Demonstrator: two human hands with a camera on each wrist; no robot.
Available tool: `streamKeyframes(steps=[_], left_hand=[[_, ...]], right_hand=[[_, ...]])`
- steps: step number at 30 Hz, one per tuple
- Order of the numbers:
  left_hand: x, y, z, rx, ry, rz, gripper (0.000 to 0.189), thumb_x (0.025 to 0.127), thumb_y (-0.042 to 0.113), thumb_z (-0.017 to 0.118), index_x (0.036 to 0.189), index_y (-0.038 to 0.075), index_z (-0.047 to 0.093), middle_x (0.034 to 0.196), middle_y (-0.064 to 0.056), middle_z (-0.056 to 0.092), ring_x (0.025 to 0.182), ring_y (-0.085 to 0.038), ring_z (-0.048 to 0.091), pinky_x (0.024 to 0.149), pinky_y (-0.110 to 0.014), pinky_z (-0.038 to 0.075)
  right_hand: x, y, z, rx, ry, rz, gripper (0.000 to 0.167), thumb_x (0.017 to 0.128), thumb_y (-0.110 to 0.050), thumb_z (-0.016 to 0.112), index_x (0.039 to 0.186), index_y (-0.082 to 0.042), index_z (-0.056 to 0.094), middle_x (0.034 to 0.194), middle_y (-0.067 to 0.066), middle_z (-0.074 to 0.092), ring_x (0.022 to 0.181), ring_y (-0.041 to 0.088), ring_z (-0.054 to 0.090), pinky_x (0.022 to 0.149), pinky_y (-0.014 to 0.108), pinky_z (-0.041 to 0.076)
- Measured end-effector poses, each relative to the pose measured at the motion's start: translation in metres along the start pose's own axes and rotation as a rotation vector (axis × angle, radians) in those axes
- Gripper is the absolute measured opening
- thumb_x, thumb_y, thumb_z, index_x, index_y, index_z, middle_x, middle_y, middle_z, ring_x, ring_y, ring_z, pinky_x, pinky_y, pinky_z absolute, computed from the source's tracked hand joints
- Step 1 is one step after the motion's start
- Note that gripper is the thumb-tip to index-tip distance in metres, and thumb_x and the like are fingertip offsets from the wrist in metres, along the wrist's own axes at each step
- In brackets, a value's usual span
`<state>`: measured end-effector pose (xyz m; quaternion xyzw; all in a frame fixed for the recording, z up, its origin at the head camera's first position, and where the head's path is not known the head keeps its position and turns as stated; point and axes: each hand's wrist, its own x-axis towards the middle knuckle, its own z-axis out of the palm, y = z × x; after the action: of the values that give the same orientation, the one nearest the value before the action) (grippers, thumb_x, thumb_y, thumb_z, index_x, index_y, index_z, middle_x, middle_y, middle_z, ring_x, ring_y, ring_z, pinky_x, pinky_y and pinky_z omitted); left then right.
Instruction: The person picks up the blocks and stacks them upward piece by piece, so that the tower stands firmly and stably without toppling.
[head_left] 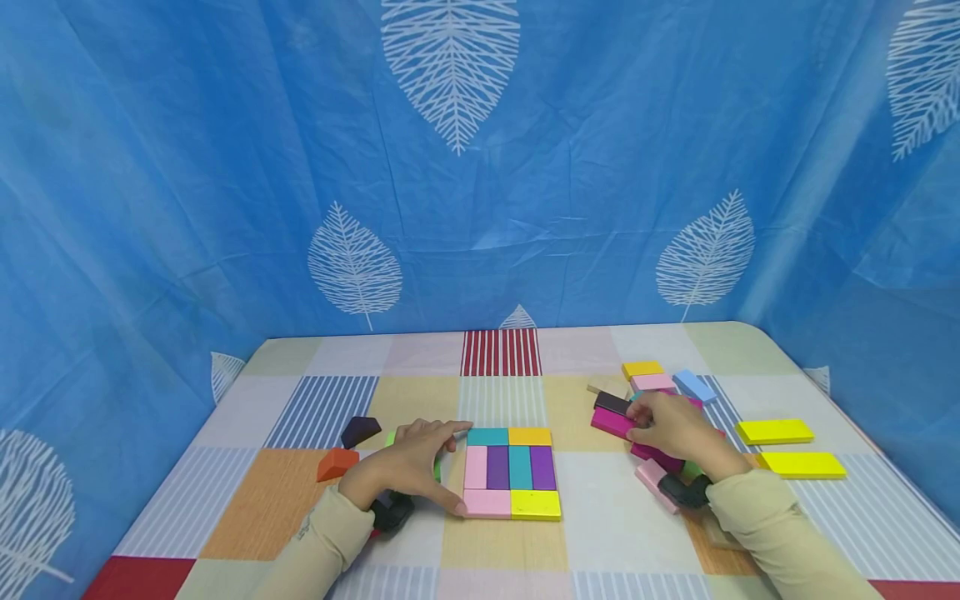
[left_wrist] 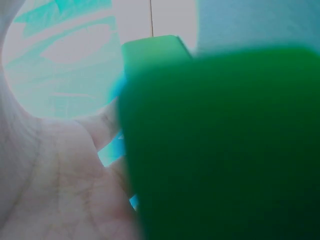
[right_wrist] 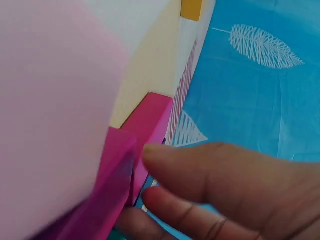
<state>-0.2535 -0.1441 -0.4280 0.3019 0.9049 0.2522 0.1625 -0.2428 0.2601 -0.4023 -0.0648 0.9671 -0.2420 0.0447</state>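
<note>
A flat square of wooden blocks (head_left: 520, 467) in teal, orange, pink, purple and yellow lies at the table's middle. My left hand (head_left: 412, 462) spans its left side, forefinger near the far corner and thumb at the near corner. Under that palm is a green block (left_wrist: 220, 145), large and blurred in the left wrist view. Over a loose pile on the right, my right hand (head_left: 678, 429) reaches in with thumb and forefinger slightly apart. Their tips are right beside a magenta block (right_wrist: 150, 115). A dark block (head_left: 613, 404) lies close to these fingertips in the head view.
Two yellow blocks (head_left: 801, 465) lie right of the pile, and a light blue block (head_left: 694, 387) behind it. A pink block (head_left: 656, 485) is near the right wrist. On the left are an orange block (head_left: 337, 464) and a black block (head_left: 361, 431). Blue curtain (head_left: 480, 208) surrounds the table.
</note>
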Motion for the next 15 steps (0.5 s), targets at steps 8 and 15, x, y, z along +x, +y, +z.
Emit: streamKeyframes(steps=[8, 15], left_hand=[[0.000, -0.001, 0.000, 0.004, 0.001, 0.006, 0.110, 0.071, 0.050, 0.096, 0.160, 0.012, 0.046, 0.107, 0.011, 0.050, 0.111, -0.019, 0.041, 0.095, -0.050, 0.031], [0.000, -0.002, 0.001, -0.006, -0.001, -0.003, 0.109, 0.070, 0.051, 0.095, 0.160, 0.012, 0.046, 0.107, 0.011, 0.051, 0.113, -0.020, 0.041, 0.096, -0.051, 0.031]], right_hand=[[0.000, -0.005, 0.004, 0.088, -0.070, -0.119, 0.020, 0.088, -0.008, 0.086, 0.099, -0.003, 0.071, 0.085, 0.000, 0.066, 0.078, 0.017, 0.059, 0.070, 0.035, 0.052], [0.003, -0.013, 0.006, 0.200, -0.177, -0.179, 0.049, 0.087, -0.005, 0.087, 0.128, 0.007, 0.062, 0.083, -0.001, 0.067, 0.071, 0.017, 0.059, 0.064, 0.033, 0.052]])
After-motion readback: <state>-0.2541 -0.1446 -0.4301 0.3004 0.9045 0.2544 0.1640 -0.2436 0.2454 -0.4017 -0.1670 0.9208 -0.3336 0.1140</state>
